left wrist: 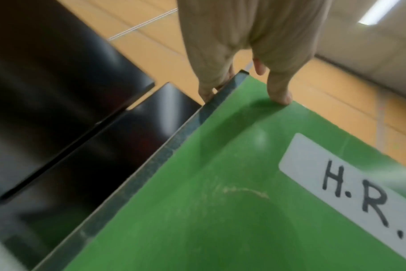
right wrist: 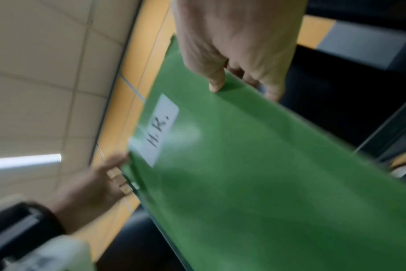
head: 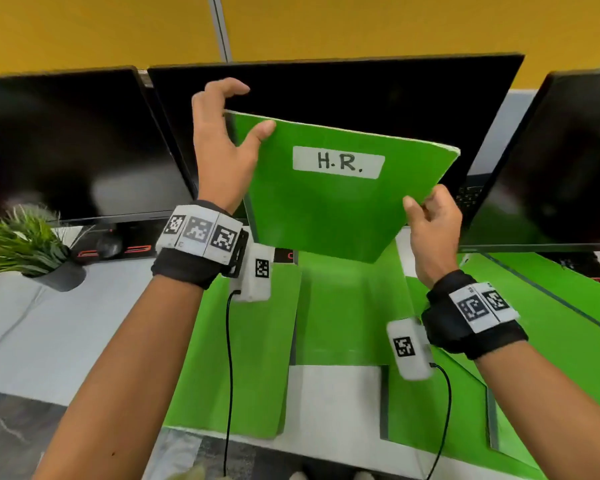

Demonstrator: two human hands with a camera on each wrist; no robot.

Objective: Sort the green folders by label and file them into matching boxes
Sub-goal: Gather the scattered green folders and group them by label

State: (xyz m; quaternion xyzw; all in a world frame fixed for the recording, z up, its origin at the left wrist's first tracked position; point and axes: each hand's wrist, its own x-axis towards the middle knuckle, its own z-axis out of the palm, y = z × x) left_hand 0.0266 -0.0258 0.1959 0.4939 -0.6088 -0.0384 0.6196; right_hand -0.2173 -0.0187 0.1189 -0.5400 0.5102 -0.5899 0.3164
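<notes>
A: What is being held up?

B: A green folder (head: 329, 202) is held up in the air by both hands, in front of the middle black screen (head: 326, 88). A white label (head: 338, 162) is stuck on its front. "H.R." is written on the label.

A: How is the folder held by the left hand (head: 219, 147)?

B: The top left corner is pinched. The thumb (left wrist: 278, 89) is pressed on the green front. The other fingers are curled behind the edge, as is seen from the left wrist view. The dark back edge of the folder (left wrist: 165, 157) is seen there too.

A: And by the right hand (head: 433, 223)?

B: The right edge is gripped low down. The thumb is laid on the front and the fingers are curled round the back. In the right wrist view this grip (right wrist: 232, 60) is shown close up, though the picture is blurred.

A: Is the folder held flat?

B: No. It is tilted, with the label side turned to the face.

A: What is seen under it?

B: More green folders (head: 257, 341) are spread on the white desk (head: 66, 334), well below the lifted one. Some are laid open. No labels can be read on them.

A: What else is on the desk?

B: A small plant in a grey pot (head: 25, 247) is placed at the left, under the left screen (head: 66, 143). Another screen (head: 551, 161) is seen at the right.
</notes>
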